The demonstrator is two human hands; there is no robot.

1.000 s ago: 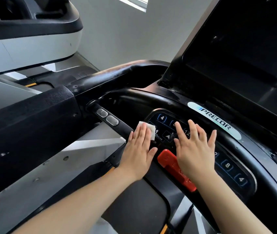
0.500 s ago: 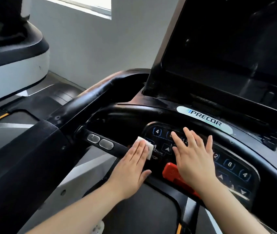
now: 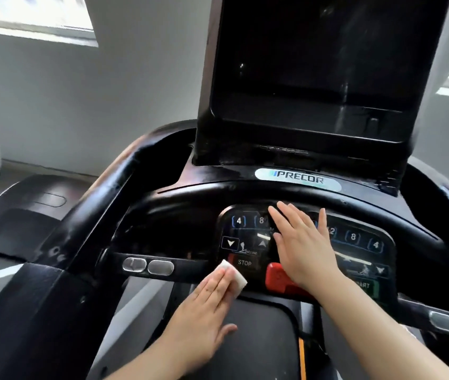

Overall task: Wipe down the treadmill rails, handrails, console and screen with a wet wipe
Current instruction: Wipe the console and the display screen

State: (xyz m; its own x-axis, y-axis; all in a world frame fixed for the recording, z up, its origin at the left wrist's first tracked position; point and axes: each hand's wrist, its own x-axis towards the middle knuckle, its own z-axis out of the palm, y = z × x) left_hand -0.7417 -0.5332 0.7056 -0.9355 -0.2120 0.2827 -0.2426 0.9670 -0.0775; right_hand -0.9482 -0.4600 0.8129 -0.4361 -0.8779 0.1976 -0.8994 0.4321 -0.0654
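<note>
Room: grey wall behind, window strip upper left.
Left hand (image 3: 204, 319): flat, fingers straight, pressing wet wipe (image 3: 233, 277) onto console (image 3: 179, 215) edge, just left of "STOP" key; flat palm likely spreads pressure.
Keypad (image 3: 238, 237): reads "4", "8", "STOP".
Right hand (image 3: 304, 246): flat, holding nothing, resting on keypad, probably bracing.
Badge (image 3: 298, 179): "PRECOR".
Screen (image 3: 324, 64): dark, untouched.

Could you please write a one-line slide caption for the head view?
Left hand presses a white wipe on the treadmill console beside STOP; right hand rests flat on the keypad.
</note>
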